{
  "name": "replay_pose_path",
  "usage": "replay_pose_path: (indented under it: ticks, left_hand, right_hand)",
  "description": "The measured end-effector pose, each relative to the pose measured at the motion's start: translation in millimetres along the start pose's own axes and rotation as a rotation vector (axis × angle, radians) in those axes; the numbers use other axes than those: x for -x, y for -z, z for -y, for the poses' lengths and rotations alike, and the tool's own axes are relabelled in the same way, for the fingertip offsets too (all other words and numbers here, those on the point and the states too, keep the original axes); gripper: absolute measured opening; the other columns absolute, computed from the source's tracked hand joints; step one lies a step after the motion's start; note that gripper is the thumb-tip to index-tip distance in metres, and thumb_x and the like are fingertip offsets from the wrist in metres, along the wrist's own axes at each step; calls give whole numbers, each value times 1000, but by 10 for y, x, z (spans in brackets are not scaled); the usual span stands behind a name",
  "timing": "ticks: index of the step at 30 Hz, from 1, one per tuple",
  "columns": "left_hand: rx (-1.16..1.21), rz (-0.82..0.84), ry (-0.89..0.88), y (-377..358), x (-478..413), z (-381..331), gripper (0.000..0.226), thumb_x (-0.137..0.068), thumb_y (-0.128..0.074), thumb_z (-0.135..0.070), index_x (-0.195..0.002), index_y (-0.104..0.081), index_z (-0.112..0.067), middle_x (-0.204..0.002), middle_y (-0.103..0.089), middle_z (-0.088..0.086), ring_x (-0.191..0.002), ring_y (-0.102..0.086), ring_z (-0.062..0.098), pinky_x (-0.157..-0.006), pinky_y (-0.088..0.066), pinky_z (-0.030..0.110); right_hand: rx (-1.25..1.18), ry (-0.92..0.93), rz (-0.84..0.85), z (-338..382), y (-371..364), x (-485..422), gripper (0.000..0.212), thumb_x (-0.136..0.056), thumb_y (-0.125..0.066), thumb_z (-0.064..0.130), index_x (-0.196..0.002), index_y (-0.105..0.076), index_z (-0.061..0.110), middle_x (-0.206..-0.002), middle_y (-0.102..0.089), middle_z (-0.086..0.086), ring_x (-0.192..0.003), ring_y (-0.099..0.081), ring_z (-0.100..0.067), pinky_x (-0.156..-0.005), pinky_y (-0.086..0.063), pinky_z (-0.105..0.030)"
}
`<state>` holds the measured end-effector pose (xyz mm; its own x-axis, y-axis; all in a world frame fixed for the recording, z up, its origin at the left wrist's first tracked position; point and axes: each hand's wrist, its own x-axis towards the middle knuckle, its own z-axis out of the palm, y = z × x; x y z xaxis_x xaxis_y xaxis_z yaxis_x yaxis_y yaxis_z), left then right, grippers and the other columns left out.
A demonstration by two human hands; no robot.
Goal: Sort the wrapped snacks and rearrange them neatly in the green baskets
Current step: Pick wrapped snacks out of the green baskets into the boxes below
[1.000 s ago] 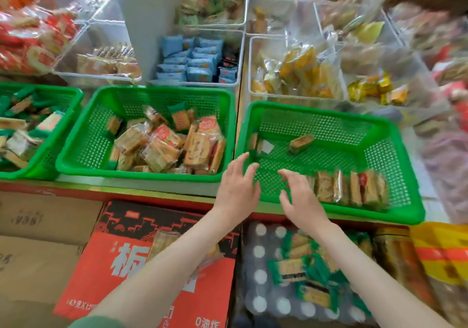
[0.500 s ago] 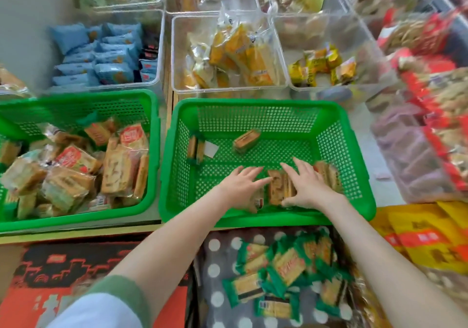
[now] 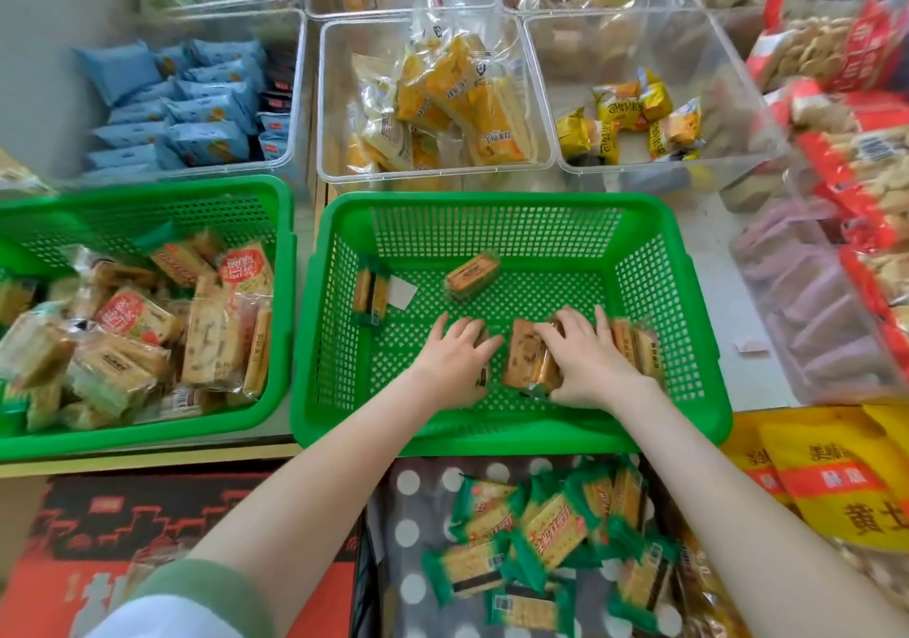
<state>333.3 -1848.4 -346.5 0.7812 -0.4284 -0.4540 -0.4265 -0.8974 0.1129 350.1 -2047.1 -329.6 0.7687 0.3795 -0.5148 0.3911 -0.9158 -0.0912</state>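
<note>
A green mesh basket (image 3: 506, 423) stands in front of me. Along its near side runs a row of brown wrapped snacks (image 3: 529, 359), standing on edge. My left hand (image 3: 455, 362) lies over the row's left end, fingers curled round one packet there. My right hand (image 3: 588, 362) grips the packets in the middle of the row. A single snack (image 3: 472, 275) lies loose at the back of the basket, and two thin packets (image 3: 371, 293) lean at its left wall. A second green basket (image 3: 275, 406) on the left holds a jumbled heap of mixed wrapped snacks (image 3: 147, 327).
Clear plastic bins behind hold blue packets (image 3: 196, 111), yellow cakes (image 3: 442, 106) and small yellow snacks (image 3: 634, 120). Green-wrapped crackers (image 3: 546, 534) lie on a dotted cloth below the basket. Red-trimmed bags (image 3: 856, 155) are stacked on the right; a red carton (image 3: 98, 539) sits lower left.
Both hands went from hovering at the basket's near rim down into it and now hold the row of snacks. The view shifted right, centring the basket.
</note>
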Motion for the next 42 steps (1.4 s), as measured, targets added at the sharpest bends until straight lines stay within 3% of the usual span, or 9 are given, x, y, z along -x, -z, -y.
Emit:
replay_pose_path:
  ticks: [4, 8, 11, 18, 22, 25, 31, 36, 42]
  left_hand:
    - [282, -143, -9, 33, 49, -141, 73, -89, -57, -46, -150, -26, -19, -150, -32, 10, -141, -23, 29, -118, -10, 51]
    - [1070, -114, 31, 255, 185, -255, 56, -84, -60, -29, -136, -42, -19, -120, -58, 3, -109, -56, 21, -95, -46, 37]
    - [1410, -130, 115, 323, 329, -297, 54, -83, -61, -31, -133, -43, -22, -117, -60, -1, -108, -59, 16, -93, -49, 33]
    - [1587, -301, 308, 270, 602, -139, 34, -94, -52, -14, -127, -47, -16, -107, -65, 6, -93, -66, 17, -77, -55, 32]
    - [1659, -354, 408, 267, 850, 20, 37, -96, -41, -3, -130, -43, -17, -101, -66, 1, -77, -66, 10, -66, -51, 25]
    - [1510, -431, 526, 205, 994, 110, 40, -97, -43, -11, -136, -39, -21, -103, -65, -1, -87, -64, 23, -73, -49, 36]
    - [1291, -576, 597, 167, 1191, 156, 49, -100, -43, -16, -145, -27, -27, -104, -60, -4, -76, -58, 17, -68, -48, 31]
    - [1267, -593, 607, 148, 1265, 123, 49, -100, -43, -14, -145, -28, -26, -99, -60, -8, -74, -59, 21, -61, -46, 27]
    - [1265, -572, 605, 140, 1212, 18, 47, -99, -44, -13, -142, -30, -29, -94, -60, -7, -71, -57, 27, -60, -45, 35]
  right_hand:
    - [-222, 97, -108, 31, 65, 22, 93, -71, -75, 31, -138, -10, 29, -141, -18, -7, -140, -19, -30, -117, 7, -56]
    - [-565, 220, -266, 150, 200, 130, 90, -73, -75, 21, -133, -10, 38, -143, -13, 3, -132, -33, -31, -106, -39, -48]
    - [-550, 281, -347, 260, 269, 190, 91, -76, -74, 19, -135, -8, 40, -145, -10, 9, -140, -19, -22, -112, -31, -44]
    - [-702, 278, -297, 519, 260, 293, 111, -72, -81, 38, -144, 2, 46, -152, 0, 24, -136, -4, 3, -115, -14, -33]
    - [-845, 37, -265, 484, 138, 214, 79, -90, -57, 48, -149, -6, 34, -157, -7, 6, -141, -10, -10, -113, -14, -37]
    - [-488, -295, -22, 415, 16, -11, 84, -93, -48, 54, -153, 0, 20, -159, -8, -13, -144, -11, -35, -115, -18, -49]
    - [-84, -398, 118, 654, 77, -329, 88, -88, -45, 65, -153, -5, 20, -157, -15, -15, -141, -15, -43, -110, -28, -52]
    - [7, -135, 169, 728, 18, -370, 96, -86, -59, 54, -154, 5, 29, -161, -3, -2, -145, -8, -39, -114, -16, -56]
    - [-75, 69, 179, 745, -37, -316, 101, -84, -51, -6, -151, 10, 38, -160, 16, 9, -146, 8, -35, -111, -21, -65]
